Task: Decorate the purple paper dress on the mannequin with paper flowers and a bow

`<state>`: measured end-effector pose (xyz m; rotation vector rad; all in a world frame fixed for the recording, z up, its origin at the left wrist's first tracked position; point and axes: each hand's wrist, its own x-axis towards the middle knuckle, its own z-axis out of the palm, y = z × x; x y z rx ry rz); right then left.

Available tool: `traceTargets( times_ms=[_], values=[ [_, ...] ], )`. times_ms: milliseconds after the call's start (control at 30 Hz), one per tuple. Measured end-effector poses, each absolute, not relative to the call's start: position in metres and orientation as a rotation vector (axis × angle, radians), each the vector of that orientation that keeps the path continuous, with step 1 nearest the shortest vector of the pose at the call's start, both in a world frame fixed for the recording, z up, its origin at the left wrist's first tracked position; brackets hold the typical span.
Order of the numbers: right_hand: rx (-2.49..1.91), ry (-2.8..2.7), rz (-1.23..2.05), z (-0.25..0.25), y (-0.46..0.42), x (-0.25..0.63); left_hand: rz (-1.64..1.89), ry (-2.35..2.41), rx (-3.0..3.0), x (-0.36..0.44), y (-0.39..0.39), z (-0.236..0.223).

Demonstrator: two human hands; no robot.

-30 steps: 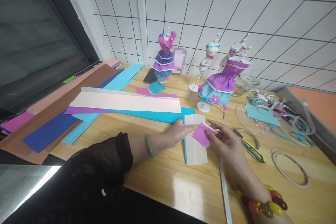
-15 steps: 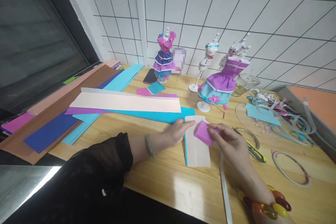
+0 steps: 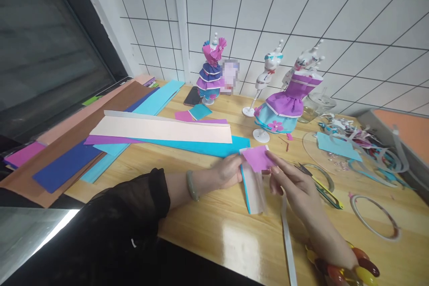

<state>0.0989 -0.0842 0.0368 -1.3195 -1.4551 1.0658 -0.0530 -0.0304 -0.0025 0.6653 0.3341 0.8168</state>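
My left hand (image 3: 229, 171) pinches the left edge of a small purple paper piece (image 3: 256, 158) and the pale pink strip with a blue edge (image 3: 254, 187) under it. My right hand (image 3: 291, 179) grips the purple piece's right side with thumb and fingers. Both papers are lifted a little off the wooden table (image 3: 214, 223), the strip tilted on its edge. My left arm wears a black sleeve and a green bangle; my right wrist wears an amber bead bracelet.
Long paper sheets in pink (image 3: 161, 128), blue, brown and purple lie at the left. Three small dress mannequins (image 3: 283, 103) stand at the back by the tiled wall. Scissors (image 3: 321, 185), a tape ring (image 3: 373, 221), a white strip (image 3: 288, 241) and paper scraps sit at the right.
Both hands have raised the purple piece and the pale strip off the table. The purple piece has moved up to the strip's top end and the strip has tilted.
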Motion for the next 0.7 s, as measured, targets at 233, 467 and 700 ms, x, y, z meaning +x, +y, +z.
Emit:
traceTargets(
  times_ms=[233, 467, 700],
  values=[
    [-1.391, -1.579, 0.765, 0.033, -0.082, 0.098, 0.840, 0.339, 0.724, -0.054, -0.030, -0.005],
    [-1.212, -1.606, 0.679, 0.036, -0.090, 0.103, 0.912, 0.610, 0.987, -0.061, -0.033, -0.004],
    [-1.040, -1.796, 0.996, 0.040, -0.104, 0.095, 1.004, 0.817, 1.003, -0.061, -0.036, -0.006]
  ],
)
